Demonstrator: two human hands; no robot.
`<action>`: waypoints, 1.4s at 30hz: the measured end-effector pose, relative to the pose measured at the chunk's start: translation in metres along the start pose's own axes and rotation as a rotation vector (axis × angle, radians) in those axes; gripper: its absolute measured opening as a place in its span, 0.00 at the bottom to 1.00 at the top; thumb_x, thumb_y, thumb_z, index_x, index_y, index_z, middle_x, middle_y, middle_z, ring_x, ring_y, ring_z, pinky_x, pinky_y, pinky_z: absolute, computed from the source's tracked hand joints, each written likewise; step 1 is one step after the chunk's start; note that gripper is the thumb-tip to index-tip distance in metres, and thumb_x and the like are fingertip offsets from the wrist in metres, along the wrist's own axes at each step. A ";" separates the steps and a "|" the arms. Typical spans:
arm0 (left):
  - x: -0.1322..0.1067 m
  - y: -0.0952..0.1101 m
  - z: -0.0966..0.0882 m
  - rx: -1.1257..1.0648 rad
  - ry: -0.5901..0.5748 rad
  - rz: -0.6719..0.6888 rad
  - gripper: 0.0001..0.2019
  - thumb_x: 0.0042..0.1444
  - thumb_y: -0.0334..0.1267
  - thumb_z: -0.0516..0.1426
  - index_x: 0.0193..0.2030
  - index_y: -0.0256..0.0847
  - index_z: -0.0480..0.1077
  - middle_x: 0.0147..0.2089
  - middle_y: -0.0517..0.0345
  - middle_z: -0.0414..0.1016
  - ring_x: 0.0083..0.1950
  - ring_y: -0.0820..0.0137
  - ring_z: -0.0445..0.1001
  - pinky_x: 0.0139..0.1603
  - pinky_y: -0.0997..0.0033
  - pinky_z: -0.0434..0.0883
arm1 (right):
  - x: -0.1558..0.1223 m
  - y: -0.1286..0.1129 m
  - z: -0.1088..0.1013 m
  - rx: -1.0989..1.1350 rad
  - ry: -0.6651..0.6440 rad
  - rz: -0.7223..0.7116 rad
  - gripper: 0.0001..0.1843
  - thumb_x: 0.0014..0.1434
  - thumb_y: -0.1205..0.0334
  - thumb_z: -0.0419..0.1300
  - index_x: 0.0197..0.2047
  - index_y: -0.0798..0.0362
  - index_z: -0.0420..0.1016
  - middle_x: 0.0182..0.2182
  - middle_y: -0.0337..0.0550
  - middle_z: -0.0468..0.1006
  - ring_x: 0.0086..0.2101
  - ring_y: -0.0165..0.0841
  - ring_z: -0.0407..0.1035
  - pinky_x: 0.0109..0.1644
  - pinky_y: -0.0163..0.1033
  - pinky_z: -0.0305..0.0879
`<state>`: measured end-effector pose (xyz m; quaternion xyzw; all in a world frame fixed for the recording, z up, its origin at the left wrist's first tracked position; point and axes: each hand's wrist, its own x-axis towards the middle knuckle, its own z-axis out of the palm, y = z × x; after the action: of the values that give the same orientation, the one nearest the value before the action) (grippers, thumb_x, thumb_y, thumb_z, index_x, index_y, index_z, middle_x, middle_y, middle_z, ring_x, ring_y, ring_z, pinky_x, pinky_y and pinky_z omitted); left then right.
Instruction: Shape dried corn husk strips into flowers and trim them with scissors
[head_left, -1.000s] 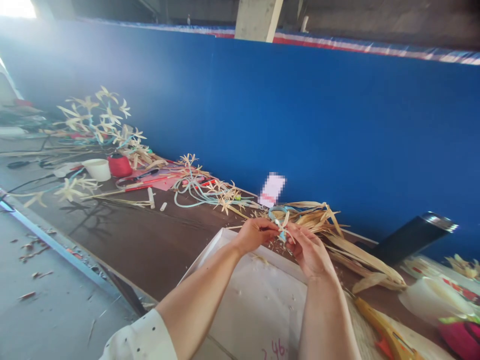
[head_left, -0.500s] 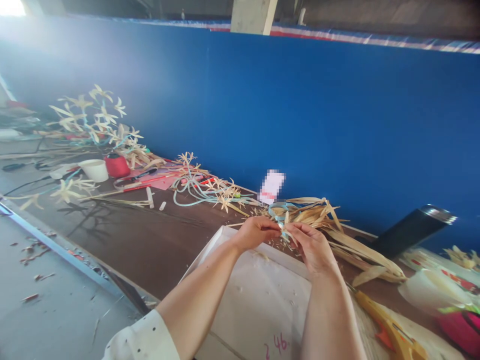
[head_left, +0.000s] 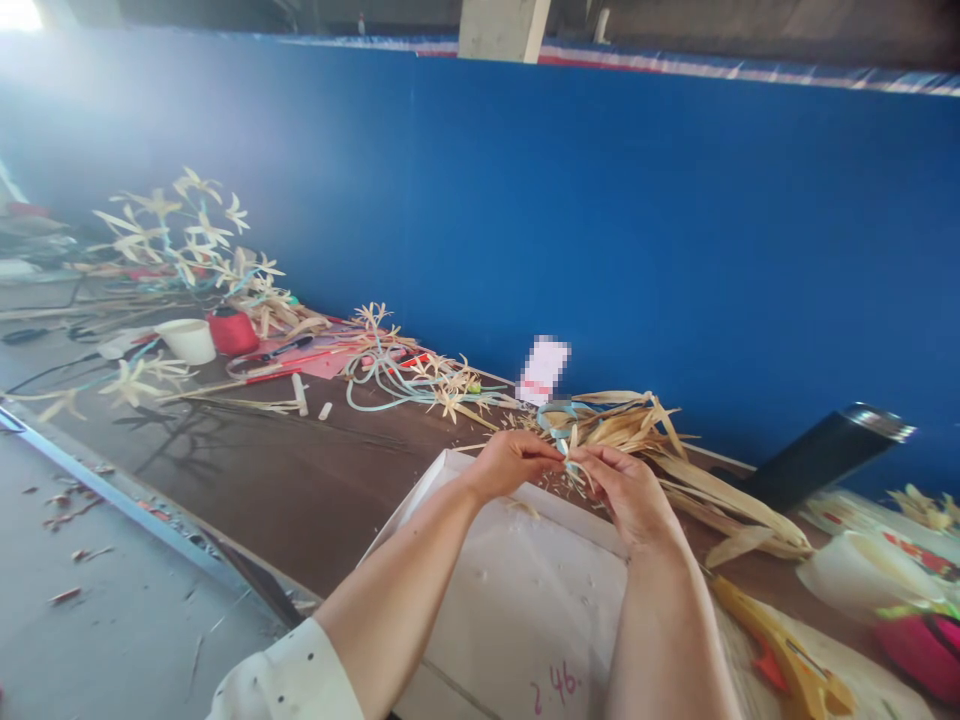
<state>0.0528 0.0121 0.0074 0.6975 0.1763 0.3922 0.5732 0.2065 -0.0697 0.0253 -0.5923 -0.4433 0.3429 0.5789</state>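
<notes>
My left hand (head_left: 512,461) and my right hand (head_left: 625,490) meet above the far edge of a white board (head_left: 517,600). Both pinch a small straw flower (head_left: 571,450) with pale petals and a light blue strip between the fingertips. Each hand's fingers are closed round it. Just behind the hands lies a heap of dried husk strips (head_left: 675,460) on the brown table (head_left: 300,480).
Finished straw flowers (head_left: 187,230) and blue strips (head_left: 390,385) lie along the blue wall (head_left: 600,230) at the left. A white cup (head_left: 187,340) and a red spool (head_left: 232,330) stand there. A black flask (head_left: 825,460), a yellow glue gun (head_left: 780,650) and a white bowl (head_left: 862,580) are at the right.
The hands stay together on the straw flower, with only small finger shifts. The view has drifted slightly.
</notes>
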 end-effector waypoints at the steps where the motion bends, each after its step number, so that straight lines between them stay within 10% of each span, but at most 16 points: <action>1: 0.000 0.000 0.000 0.018 -0.003 0.015 0.09 0.45 0.41 0.61 0.32 0.38 0.77 0.30 0.54 0.74 0.27 0.75 0.68 0.28 0.76 0.66 | 0.000 0.000 -0.001 0.002 -0.008 0.005 0.16 0.42 0.52 0.67 0.31 0.54 0.78 0.13 0.31 0.61 0.18 0.25 0.52 0.21 0.32 0.46; 26: 0.002 -0.003 -0.006 0.270 -0.095 0.275 0.10 0.51 0.41 0.59 0.33 0.36 0.77 0.31 0.53 0.75 0.33 0.73 0.71 0.36 0.76 0.66 | -0.009 -0.015 0.001 0.073 -0.066 0.207 0.14 0.38 0.53 0.68 0.20 0.54 0.72 0.15 0.33 0.64 0.16 0.23 0.52 0.18 0.32 0.44; 42: -0.003 0.003 -0.002 0.021 -0.136 -0.062 0.11 0.49 0.40 0.58 0.35 0.34 0.75 0.26 0.58 0.72 0.26 0.76 0.69 0.31 0.77 0.68 | -0.004 -0.007 0.000 0.091 -0.063 0.228 0.15 0.40 0.52 0.67 0.23 0.54 0.71 0.14 0.30 0.56 0.17 0.23 0.47 0.20 0.31 0.43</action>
<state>0.0490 0.0110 0.0093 0.7228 0.1627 0.3238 0.5885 0.2045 -0.0738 0.0318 -0.6009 -0.3749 0.4448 0.5482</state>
